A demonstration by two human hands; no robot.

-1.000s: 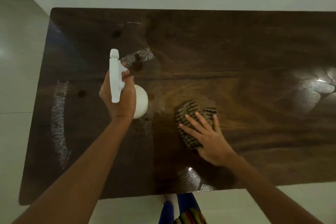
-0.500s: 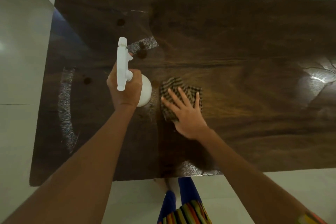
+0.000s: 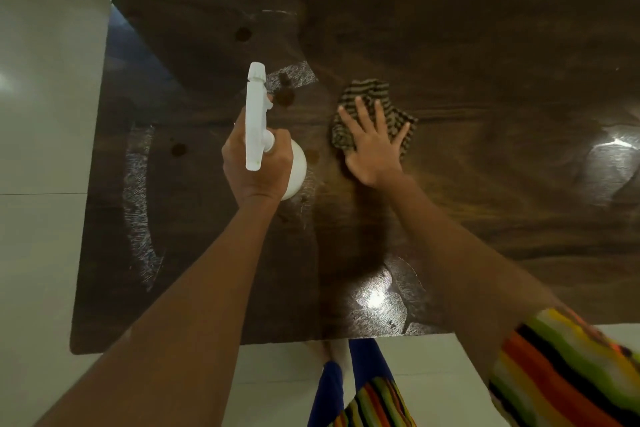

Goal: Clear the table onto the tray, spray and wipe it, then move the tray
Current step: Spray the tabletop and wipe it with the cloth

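Note:
My left hand (image 3: pixel 258 163) grips a white spray bottle (image 3: pixel 256 118) held above the left half of the dark wooden table (image 3: pixel 485 80), its nozzle pointing away from me. To its right my right hand (image 3: pixel 372 146) presses flat, fingers spread, on a crumpled brown striped cloth (image 3: pixel 372 90) that lies on the tabletop. No tray is in view.
Wet streaks and a few dark spots (image 3: pixel 242 34) mark the table's left side, and glare patches (image 3: pixel 372 298) shine near the front edge and at the right. Pale tiled floor (image 3: pixel 41 114) surrounds the table. My legs (image 3: pixel 349 388) stand at the near edge.
My right hand has slid the cloth first left toward the bottle, then farther away across the table. The spray bottle has stayed upright in my left hand.

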